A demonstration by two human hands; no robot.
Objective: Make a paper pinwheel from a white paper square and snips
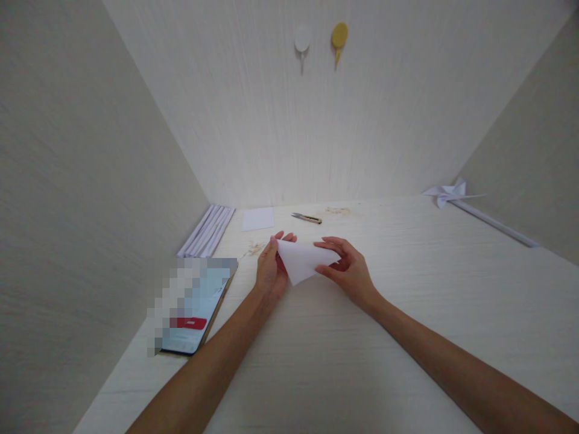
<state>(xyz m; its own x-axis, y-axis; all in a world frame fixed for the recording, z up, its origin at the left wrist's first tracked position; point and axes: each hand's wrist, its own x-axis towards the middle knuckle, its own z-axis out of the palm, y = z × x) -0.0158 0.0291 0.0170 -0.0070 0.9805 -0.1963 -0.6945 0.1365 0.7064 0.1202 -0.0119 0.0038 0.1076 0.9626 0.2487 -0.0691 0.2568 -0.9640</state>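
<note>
White paper [304, 263], folded to a clean triangular wedge, plain, unmarked. Sits mid-frame just above the pale tabletop [407, 289]. Left hand [270, 271] pinches its left corner; right hand [348, 268] pinches its right tip.

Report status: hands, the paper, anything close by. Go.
Left hand and right hand both gripping folded white paper above the table. Phone by left forearm. Cutter and small sheet lie beyond, apart.
</note>
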